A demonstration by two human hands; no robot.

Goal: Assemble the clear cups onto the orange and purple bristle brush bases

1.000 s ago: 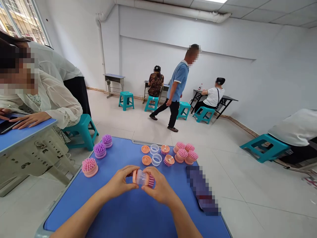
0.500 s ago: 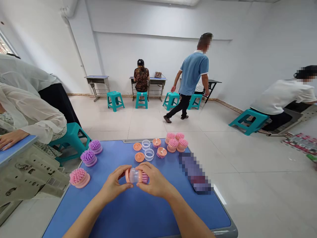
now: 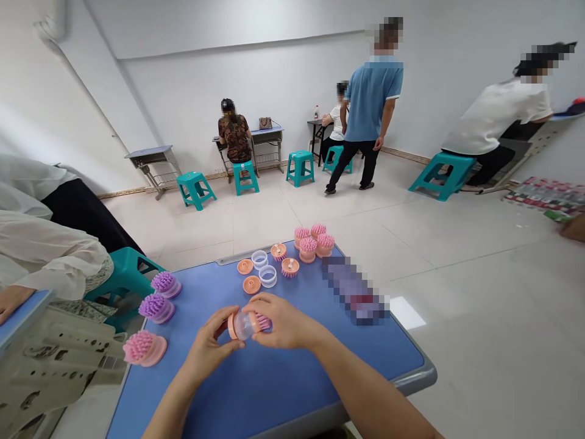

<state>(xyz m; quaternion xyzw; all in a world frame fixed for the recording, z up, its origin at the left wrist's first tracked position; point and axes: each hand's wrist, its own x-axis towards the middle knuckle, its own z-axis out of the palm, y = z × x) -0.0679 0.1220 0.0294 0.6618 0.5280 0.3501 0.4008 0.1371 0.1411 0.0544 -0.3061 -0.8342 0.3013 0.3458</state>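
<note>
Both hands hold one pink brush with a clear cup body [image 3: 244,325] just above the blue table [image 3: 283,384]. My left hand [image 3: 210,347] pinches its peach cap end. My right hand [image 3: 280,320] wraps round the pink bristle end. Beyond them lie two peach caps [image 3: 245,266], two clear rings [image 3: 267,275] and two upturned brush heads [image 3: 290,266]. A cluster of finished pink brushes [image 3: 314,239] stands at the table's far edge.
Two purple brushes [image 3: 156,306] and one pink brush [image 3: 144,348] stand along the table's left edge. A blurred dark object [image 3: 354,291] lies at the right. A seated person's sleeve [image 3: 50,259] is close on the left. Teal stools [image 3: 196,189] and other people fill the room behind.
My view has swung to the right and tilted, so the table looks slanted. The hands keep hold of the same brush. The standing person in blue has walked farther off to the right.
</note>
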